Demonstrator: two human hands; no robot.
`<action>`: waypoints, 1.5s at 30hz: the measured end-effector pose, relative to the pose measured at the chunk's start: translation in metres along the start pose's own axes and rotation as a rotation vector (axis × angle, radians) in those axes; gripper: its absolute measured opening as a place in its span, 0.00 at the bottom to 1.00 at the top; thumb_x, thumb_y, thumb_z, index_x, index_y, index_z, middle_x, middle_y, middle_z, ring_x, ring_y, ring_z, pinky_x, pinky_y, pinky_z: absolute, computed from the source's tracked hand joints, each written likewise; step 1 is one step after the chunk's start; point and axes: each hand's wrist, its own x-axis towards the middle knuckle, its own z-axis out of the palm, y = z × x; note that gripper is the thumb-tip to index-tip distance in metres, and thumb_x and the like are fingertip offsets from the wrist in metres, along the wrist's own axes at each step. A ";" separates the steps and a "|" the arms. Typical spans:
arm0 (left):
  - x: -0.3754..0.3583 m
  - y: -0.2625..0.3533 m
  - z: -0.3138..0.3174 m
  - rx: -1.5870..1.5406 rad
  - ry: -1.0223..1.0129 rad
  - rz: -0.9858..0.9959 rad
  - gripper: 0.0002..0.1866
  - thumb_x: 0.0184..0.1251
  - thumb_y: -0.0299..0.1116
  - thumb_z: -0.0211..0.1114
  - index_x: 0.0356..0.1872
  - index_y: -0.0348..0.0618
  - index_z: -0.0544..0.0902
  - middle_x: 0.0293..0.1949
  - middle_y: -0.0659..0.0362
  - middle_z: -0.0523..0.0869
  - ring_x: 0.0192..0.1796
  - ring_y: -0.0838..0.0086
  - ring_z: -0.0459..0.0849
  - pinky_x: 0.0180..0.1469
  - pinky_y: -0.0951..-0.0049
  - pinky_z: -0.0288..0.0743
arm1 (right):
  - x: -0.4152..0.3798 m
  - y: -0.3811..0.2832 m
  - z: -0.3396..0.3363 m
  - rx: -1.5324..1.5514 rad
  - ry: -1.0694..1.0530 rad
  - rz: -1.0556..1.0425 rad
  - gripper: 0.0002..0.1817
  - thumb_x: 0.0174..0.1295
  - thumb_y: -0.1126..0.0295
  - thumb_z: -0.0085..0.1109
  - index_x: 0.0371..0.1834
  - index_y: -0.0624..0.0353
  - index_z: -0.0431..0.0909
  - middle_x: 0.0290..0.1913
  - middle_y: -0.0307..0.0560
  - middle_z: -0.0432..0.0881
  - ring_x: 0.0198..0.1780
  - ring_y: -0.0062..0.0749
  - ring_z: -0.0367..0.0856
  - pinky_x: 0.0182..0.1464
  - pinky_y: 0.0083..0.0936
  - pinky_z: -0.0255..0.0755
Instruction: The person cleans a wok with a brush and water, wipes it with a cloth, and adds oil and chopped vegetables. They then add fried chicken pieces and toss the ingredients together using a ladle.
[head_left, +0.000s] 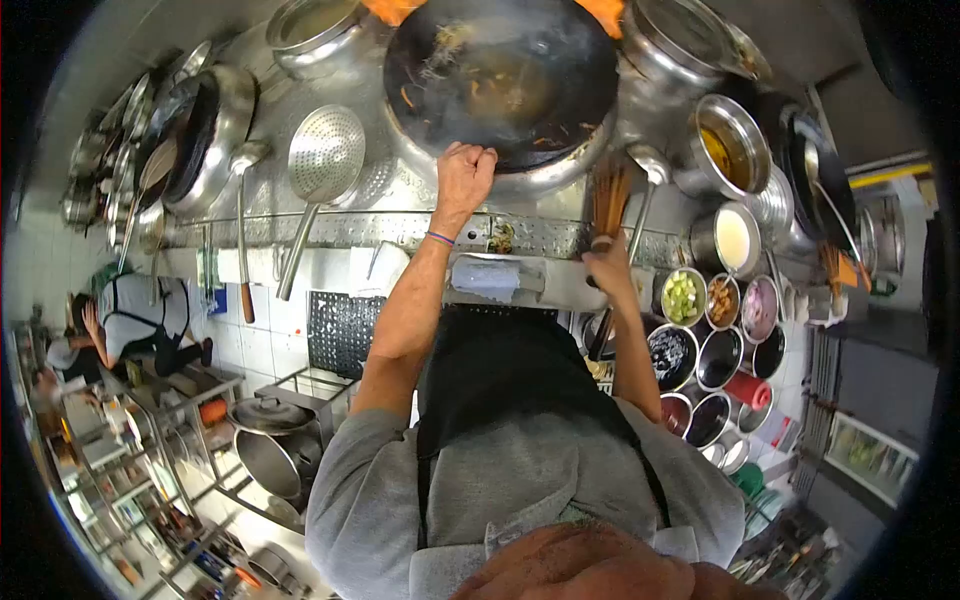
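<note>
The left hand [467,178] has its fingers closed at the near rim of a large, round black metal wok [510,85] holding scraps. Rightward, the right hand [609,266] grips a brown, stiff-bristled brush [610,197]. A round, perforated steel strainer [326,153] lies left on the silver metal surface [271,185]; a round container of chopped green pieces [683,297] stands near right.

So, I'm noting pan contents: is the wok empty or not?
Not empty: scraps lie in the wok. A brownish patch shows near the middle, but whether it is liquid, I cannot tell.
</note>
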 end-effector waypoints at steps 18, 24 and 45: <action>0.009 -0.017 -0.039 -0.179 -0.001 0.072 0.15 0.55 0.29 0.61 0.11 0.36 0.73 0.17 0.49 0.75 0.24 0.55 0.73 0.32 0.59 0.66 | 0.105 -0.316 0.059 -0.642 -0.501 -0.503 0.21 0.61 0.56 0.62 0.53 0.55 0.79 0.30 0.51 0.83 0.34 0.32 0.84 0.40 0.31 0.79; 0.005 -0.023 -0.062 -0.219 -0.179 0.120 0.14 0.59 0.33 0.64 0.17 0.38 0.74 0.20 0.50 0.73 0.28 0.54 0.72 0.37 0.58 0.66 | 0.176 -0.289 0.140 -0.589 -0.065 -0.692 0.20 0.59 0.55 0.61 0.46 0.59 0.80 0.35 0.54 0.85 0.38 0.39 0.86 0.44 0.45 0.77; 0.006 0.003 -0.064 -0.130 -0.241 0.043 0.14 0.62 0.41 0.63 0.25 0.40 0.78 0.27 0.53 0.79 0.37 0.58 0.76 0.39 0.57 0.71 | 0.161 -0.303 0.152 -0.673 0.110 -0.606 0.14 0.59 0.60 0.60 0.38 0.60 0.80 0.34 0.62 0.84 0.43 0.60 0.82 0.50 0.51 0.73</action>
